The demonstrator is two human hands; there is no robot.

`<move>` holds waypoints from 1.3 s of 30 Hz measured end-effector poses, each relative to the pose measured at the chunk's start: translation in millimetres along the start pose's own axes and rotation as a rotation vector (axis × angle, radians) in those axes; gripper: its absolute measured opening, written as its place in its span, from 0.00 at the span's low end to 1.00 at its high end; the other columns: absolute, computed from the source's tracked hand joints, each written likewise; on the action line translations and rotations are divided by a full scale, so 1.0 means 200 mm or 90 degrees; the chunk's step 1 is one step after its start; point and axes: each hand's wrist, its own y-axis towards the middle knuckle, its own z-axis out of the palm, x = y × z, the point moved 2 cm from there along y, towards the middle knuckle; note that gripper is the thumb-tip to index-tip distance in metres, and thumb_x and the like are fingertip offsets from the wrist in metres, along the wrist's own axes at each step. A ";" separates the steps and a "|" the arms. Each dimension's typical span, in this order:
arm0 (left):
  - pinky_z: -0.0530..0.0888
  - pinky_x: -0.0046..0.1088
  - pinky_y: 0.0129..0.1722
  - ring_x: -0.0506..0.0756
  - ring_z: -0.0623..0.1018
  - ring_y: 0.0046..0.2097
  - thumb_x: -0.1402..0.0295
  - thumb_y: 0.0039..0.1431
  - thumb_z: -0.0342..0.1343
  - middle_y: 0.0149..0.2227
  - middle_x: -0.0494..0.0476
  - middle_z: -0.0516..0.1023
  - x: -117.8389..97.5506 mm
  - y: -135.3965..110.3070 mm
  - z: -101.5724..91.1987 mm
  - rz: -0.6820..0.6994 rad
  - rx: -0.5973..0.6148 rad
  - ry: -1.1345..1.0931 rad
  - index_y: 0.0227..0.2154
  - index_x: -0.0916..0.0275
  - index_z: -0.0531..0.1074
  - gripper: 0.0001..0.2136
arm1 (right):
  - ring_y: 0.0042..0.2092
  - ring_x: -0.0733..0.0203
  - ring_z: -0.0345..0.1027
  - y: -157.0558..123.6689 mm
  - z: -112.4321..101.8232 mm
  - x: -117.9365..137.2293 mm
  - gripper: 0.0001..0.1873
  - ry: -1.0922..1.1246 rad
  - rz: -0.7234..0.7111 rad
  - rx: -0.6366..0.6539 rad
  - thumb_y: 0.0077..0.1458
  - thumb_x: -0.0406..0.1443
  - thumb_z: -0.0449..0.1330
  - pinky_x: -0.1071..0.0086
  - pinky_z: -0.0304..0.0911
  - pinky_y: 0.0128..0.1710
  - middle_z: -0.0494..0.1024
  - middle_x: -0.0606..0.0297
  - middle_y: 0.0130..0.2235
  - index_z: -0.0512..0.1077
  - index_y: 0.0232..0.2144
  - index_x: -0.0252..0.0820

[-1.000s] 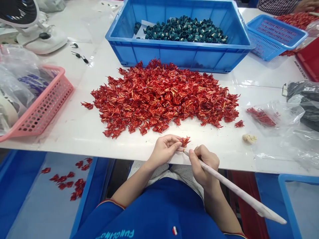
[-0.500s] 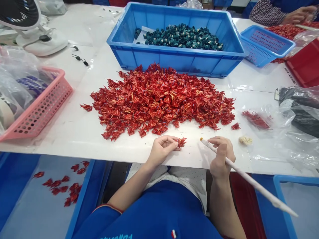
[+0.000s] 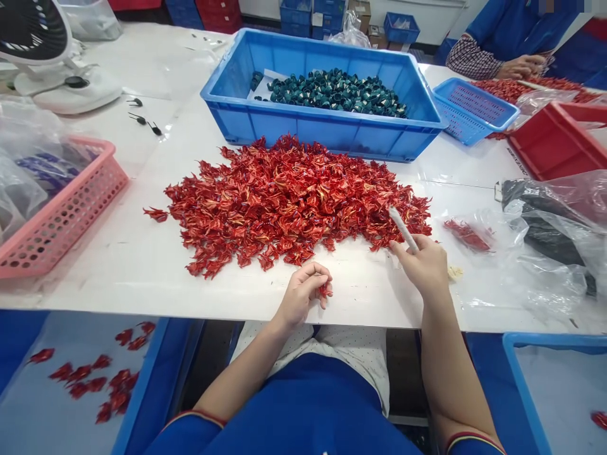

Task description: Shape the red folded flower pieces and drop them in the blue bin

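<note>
My left hand [image 3: 306, 294] is above the table's front edge, its fingers curled round a small red petal-like piece [image 3: 325, 291], mostly hidden by them. My right hand [image 3: 424, 265] grips a thin white stick [image 3: 402, 227], which points up and left over the pile. Its fingertips reach the near right edge of a wide heap of red pointed pieces [image 3: 289, 196]; whether they touch one I cannot tell. A pale crumpled lump [image 3: 455, 273] lies just right of that wrist.
Behind the heap stands a blue crate [image 3: 313, 129] holding dark green rings. A pink basket [image 3: 71, 215] is on the left, near a fan [image 3: 42, 38]. Plastic bags [image 3: 545, 246] lie on the right. Below the table, a blue-rimmed bin [image 3: 147, 392] holds red pieces. A co-worker's hands [image 3: 524, 65] are at back right.
My right hand has moved forward to the heap's edge, and the stick has swung from trailing down-right to pointing up-left. My left hand has curled further round its red piece. The view has shifted.
</note>
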 end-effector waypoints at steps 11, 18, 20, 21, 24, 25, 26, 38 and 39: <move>0.56 0.17 0.09 0.42 0.60 0.13 0.57 0.46 0.63 0.20 0.45 0.70 0.02 0.00 -0.01 0.023 0.010 0.115 0.25 0.63 0.67 0.15 | 0.20 0.62 0.63 -0.08 0.00 -0.04 0.16 0.279 -0.021 0.008 0.40 0.47 0.66 0.68 0.58 0.19 0.71 0.67 0.18 0.77 0.24 0.39; 0.57 0.17 0.10 0.40 0.61 0.14 0.54 0.44 0.67 0.27 0.51 0.75 0.00 -0.01 0.01 0.033 0.020 0.158 0.33 0.65 0.75 0.20 | 0.21 0.64 0.67 -0.34 0.02 0.08 0.08 0.270 -0.316 0.003 0.54 0.37 0.64 0.69 0.68 0.24 0.73 0.70 0.20 0.78 0.38 0.43; 0.58 0.17 0.11 0.41 0.61 0.15 0.53 0.43 0.68 0.28 0.53 0.76 0.00 -0.01 0.02 0.037 0.022 0.161 0.34 0.66 0.77 0.22 | 0.23 0.66 0.69 -0.41 0.04 0.12 0.10 0.223 -0.458 -0.010 0.57 0.32 0.62 0.71 0.69 0.24 0.79 0.66 0.27 0.77 0.42 0.45; 0.58 0.17 0.11 0.41 0.62 0.16 0.52 0.42 0.69 0.28 0.53 0.76 -0.01 -0.01 0.02 0.038 0.022 0.160 0.34 0.66 0.77 0.22 | 0.25 0.65 0.71 -0.44 0.04 0.13 0.12 0.203 -0.517 -0.023 0.57 0.30 0.61 0.72 0.69 0.24 0.81 0.64 0.30 0.77 0.44 0.46; 0.58 0.18 0.12 0.42 0.61 0.16 0.49 0.41 0.69 0.26 0.54 0.77 0.00 -0.01 0.02 0.048 0.019 0.153 0.32 0.66 0.77 0.24 | 0.29 0.64 0.76 -0.48 0.07 0.15 0.15 0.142 -0.629 -0.058 0.57 0.28 0.60 0.74 0.71 0.27 0.82 0.62 0.33 0.76 0.45 0.47; 0.58 0.19 0.12 0.42 0.61 0.16 0.49 0.40 0.69 0.24 0.54 0.77 0.00 -0.01 0.02 0.049 0.018 0.152 0.30 0.66 0.77 0.23 | 0.28 0.64 0.76 -0.49 0.08 0.14 0.15 0.125 -0.649 -0.066 0.57 0.28 0.60 0.74 0.70 0.27 0.82 0.62 0.32 0.77 0.45 0.46; 0.58 0.19 0.12 0.42 0.61 0.16 0.49 0.40 0.69 0.23 0.53 0.77 0.00 -0.01 0.02 0.046 0.019 0.152 0.29 0.66 0.77 0.23 | 0.27 0.64 0.75 -0.50 0.08 0.14 0.14 0.113 -0.663 -0.072 0.58 0.28 0.60 0.74 0.70 0.27 0.82 0.62 0.31 0.77 0.45 0.46; 0.51 0.20 0.13 0.40 0.57 0.13 0.59 0.37 0.71 0.26 0.55 0.81 -0.01 0.00 -0.01 -0.034 0.047 0.014 0.32 0.65 0.79 0.19 | 0.17 0.68 0.61 -0.51 0.06 0.12 0.09 0.377 -0.133 0.152 0.54 0.40 0.64 0.73 0.60 0.16 0.76 0.67 0.21 0.78 0.34 0.40; 0.51 0.20 0.13 0.40 0.57 0.13 0.59 0.38 0.71 0.27 0.56 0.82 -0.01 0.00 0.00 -0.035 0.047 0.013 0.32 0.66 0.79 0.19 | 0.18 0.67 0.63 -0.51 0.06 0.13 0.10 0.413 -0.092 0.196 0.53 0.41 0.65 0.74 0.60 0.16 0.77 0.65 0.21 0.79 0.32 0.40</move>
